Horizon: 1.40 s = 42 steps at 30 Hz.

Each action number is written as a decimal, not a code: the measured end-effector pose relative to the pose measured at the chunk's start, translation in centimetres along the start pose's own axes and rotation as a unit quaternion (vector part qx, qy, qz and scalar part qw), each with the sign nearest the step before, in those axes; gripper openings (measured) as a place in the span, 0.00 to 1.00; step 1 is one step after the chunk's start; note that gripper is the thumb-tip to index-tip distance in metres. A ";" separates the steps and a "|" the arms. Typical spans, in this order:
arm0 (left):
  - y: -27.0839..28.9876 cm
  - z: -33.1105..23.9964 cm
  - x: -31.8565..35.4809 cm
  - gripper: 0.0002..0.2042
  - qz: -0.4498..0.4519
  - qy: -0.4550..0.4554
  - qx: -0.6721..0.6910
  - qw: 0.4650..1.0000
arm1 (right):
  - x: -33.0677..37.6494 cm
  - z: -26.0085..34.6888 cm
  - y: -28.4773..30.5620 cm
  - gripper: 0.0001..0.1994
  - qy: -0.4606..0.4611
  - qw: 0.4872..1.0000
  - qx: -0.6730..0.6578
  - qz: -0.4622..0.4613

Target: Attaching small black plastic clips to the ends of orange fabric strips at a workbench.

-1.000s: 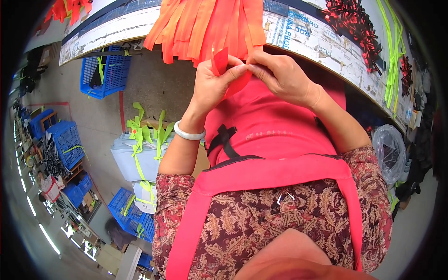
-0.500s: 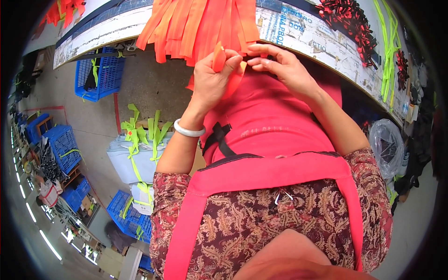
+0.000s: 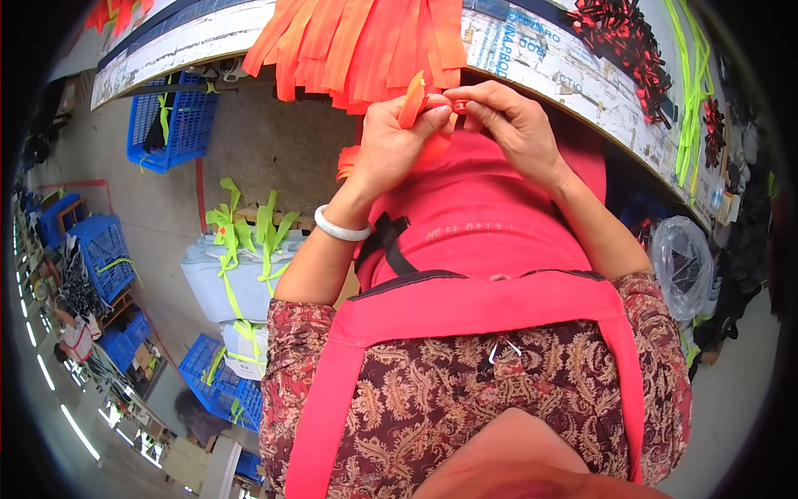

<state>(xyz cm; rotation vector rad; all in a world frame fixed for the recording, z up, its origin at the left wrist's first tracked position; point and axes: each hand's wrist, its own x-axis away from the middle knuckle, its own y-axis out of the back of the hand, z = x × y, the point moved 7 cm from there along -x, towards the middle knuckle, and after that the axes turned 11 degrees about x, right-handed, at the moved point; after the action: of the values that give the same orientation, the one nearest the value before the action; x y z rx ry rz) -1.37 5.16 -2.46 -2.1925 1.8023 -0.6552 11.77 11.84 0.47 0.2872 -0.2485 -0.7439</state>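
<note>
My left hand (image 3: 396, 140) is closed on an orange webbing strap (image 3: 411, 103); one end sticks up above the fist and another part hangs below it. Pinched between the thumb and fingers of my right hand (image 3: 517, 125) is a small shiny red fitting (image 3: 460, 106), its exact kind too small to make out. The fingertips of both hands meet around this fitting, close beside the strap. Just beyond them, a thick bunch of orange straps (image 3: 357, 50) hangs over the table edge.
The worn table (image 3: 179, 51) runs across the top. A heap of red and black fittings (image 3: 623, 41) and lime-green straps (image 3: 688, 91) lie on its right. Blue crates (image 3: 170, 125) and a light-blue bundle tied with green strips (image 3: 218, 287) stand at the left.
My right hand has moved a little left, bringing the red fitting into view against my left fingers. My left hand has shifted slightly right with the strap.
</note>
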 end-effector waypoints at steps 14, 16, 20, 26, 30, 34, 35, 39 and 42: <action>0.1 0.0 0.6 0.07 0.003 0.016 -0.018 1.000 | 0.4 0.0 -0.2 0.06 0.041 0.995 -0.046 -0.080; 0.3 0.3 0.6 0.07 0.000 0.005 -0.006 1.000 | 0.5 0.9 0.0 0.06 0.073 0.993 0.025 -0.090; 0.3 0.0 0.8 0.07 -0.007 0.006 -0.023 1.000 | 0.4 1.0 -0.4 0.05 0.067 0.996 -0.010 -0.052; 0.3 -0.1 0.9 0.07 0.006 -0.053 -0.065 0.996 | 0.3 0.3 -0.4 0.05 0.042 0.996 -0.042 -0.060; 0.3 0.1 1.1 0.09 0.017 -0.054 -0.098 0.994 | 0.4 0.2 -0.7 0.06 0.016 0.998 -0.042 -0.049; 0.4 0.3 1.1 0.08 0.030 -0.057 -0.122 0.990 | 0.4 0.9 -0.6 0.06 0.107 0.992 0.048 -0.050; 0.4 0.3 1.0 0.08 0.033 -0.062 -0.124 0.990 | 0.4 1.0 -0.6 0.06 0.107 0.992 0.048 -0.050; 0.3 0.2 0.9 0.07 0.029 -0.055 -0.133 0.989 | 0.2 0.0 -1.0 0.06 0.034 0.998 -0.039 -0.029; 0.7 0.4 0.8 0.07 0.014 -0.066 -0.076 0.995 | 1.3 3.3 -1.0 0.07 0.177 0.967 0.164 -0.088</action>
<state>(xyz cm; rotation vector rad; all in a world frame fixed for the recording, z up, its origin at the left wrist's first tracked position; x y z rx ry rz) -1.70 4.24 -2.97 -2.2412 1.8665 -0.3686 11.03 9.69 3.38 0.7563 -0.0042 -0.8105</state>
